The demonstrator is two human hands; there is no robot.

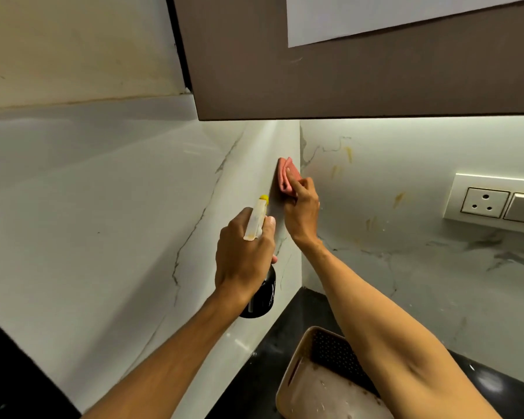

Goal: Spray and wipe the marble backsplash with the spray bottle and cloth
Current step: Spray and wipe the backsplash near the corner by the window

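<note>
marble backsplash [103, 207] left to right, yellow stains at right | brown cabinet [345, 80] overhangs upper right | black bench [254, 373] bottom centre, carrying wet beige tray [288, 388] | socket [484, 202] far right | centre: left hand [242, 255] grips spray bottle [256, 220]; right hand [303, 210] pinches pink cloth [286, 176] against marble

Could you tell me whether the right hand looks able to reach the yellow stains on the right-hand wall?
Probably yes. The right hand holds the cloth at the corner, and only bare marble lies between it and the stains.
</note>
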